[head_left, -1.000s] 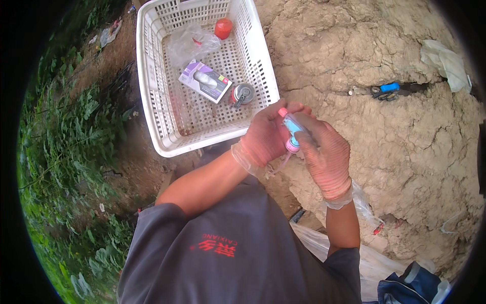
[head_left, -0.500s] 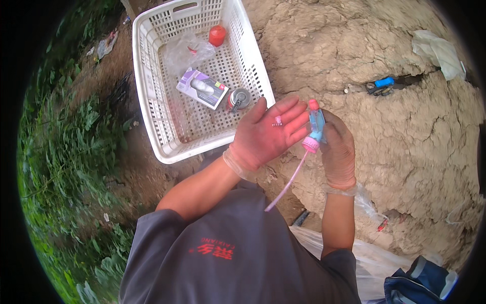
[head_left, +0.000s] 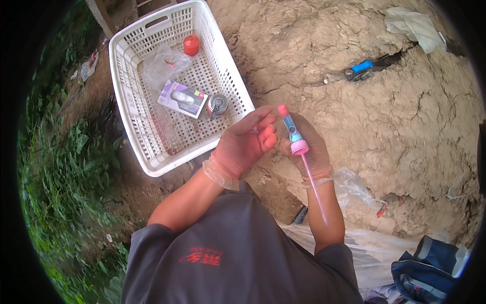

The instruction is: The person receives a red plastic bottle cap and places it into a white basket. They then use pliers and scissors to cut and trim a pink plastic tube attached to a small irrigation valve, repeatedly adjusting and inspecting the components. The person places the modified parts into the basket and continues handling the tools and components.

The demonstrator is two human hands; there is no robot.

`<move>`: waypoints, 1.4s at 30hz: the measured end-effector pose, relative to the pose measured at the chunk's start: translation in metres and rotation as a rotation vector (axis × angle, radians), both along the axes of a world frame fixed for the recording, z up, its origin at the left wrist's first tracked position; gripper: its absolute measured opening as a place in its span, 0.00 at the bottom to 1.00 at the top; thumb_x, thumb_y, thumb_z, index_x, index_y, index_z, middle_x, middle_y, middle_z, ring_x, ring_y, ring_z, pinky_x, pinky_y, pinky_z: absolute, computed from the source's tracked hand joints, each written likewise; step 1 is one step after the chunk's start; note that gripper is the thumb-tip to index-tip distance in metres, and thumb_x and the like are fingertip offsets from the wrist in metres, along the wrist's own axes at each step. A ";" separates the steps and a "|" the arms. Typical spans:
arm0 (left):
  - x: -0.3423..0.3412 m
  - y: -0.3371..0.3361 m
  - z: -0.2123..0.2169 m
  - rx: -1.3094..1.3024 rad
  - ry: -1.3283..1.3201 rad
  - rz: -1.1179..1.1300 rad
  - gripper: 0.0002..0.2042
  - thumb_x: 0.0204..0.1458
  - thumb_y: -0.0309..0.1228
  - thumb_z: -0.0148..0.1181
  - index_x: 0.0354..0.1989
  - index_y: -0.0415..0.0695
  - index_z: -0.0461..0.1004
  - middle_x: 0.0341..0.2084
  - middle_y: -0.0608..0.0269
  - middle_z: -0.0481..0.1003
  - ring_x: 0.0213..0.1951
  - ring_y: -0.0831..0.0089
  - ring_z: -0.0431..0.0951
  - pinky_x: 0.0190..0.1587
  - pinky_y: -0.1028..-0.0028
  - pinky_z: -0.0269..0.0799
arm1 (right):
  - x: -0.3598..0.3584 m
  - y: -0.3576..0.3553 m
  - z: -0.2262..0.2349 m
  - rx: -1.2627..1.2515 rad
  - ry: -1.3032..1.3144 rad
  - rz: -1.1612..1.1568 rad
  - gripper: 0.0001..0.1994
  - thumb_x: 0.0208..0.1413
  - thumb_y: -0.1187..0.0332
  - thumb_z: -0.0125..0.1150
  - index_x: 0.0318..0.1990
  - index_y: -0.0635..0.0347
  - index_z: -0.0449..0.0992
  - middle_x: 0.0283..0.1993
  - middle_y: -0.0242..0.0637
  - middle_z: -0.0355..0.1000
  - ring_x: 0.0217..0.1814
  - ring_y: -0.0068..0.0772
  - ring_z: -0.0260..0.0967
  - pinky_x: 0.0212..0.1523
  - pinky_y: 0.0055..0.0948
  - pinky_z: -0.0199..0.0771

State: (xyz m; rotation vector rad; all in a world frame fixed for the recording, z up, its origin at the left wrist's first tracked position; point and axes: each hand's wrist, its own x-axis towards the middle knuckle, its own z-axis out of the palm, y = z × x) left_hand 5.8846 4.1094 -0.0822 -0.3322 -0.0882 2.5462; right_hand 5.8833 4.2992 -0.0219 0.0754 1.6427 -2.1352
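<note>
Both my hands wear thin, see-through gloves, dirtied on the palms. My right hand grips a trigger spray head, with a blue body, a pink nozzle tip and a pink screw collar. Its long pink dip tube hangs down over my right wrist and forearm. Beside it, just left of the nozzle, my left hand is turned palm up with its fingers curled in. A bit of the small pink part shows between the thumb and fingers; the rest is hidden.
A white plastic crate holds a red container, a clear bag, a purple-and-white box and a metal-topped can. Blue-handled tools lie on cracked earth. Green plants grow at left; dark blue fabric lies lower right.
My left fingers have curled from flat around the small pink part. The spray head has swung so its tube points down to the right. The view has shifted, moving the crate left.
</note>
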 end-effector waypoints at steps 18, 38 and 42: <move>0.017 0.002 0.010 -0.012 -0.025 -0.030 0.15 0.65 0.31 0.59 0.55 0.35 0.73 0.42 0.60 0.79 0.36 0.70 0.82 0.44 0.69 0.81 | 0.005 0.005 0.001 -0.115 -0.166 -0.076 0.17 0.66 0.62 0.63 0.53 0.68 0.79 0.46 0.39 0.80 0.47 0.25 0.77 0.48 0.23 0.76; 0.023 0.004 -0.013 -0.222 0.214 -0.102 0.22 0.69 0.44 0.56 0.59 0.38 0.71 0.44 0.61 0.77 0.48 0.67 0.78 0.56 0.66 0.76 | -0.007 -0.020 0.013 0.575 0.068 -0.074 0.14 0.63 0.60 0.65 0.42 0.64 0.83 0.33 0.30 0.77 0.33 0.18 0.71 0.32 0.21 0.70; 0.019 0.002 -0.009 0.081 0.038 -0.004 0.20 0.69 0.44 0.56 0.57 0.40 0.72 0.49 0.54 0.77 0.51 0.61 0.78 0.59 0.59 0.75 | -0.003 -0.022 0.011 0.447 0.006 -0.266 0.14 0.63 0.60 0.67 0.42 0.64 0.83 0.35 0.32 0.79 0.34 0.22 0.75 0.33 0.23 0.74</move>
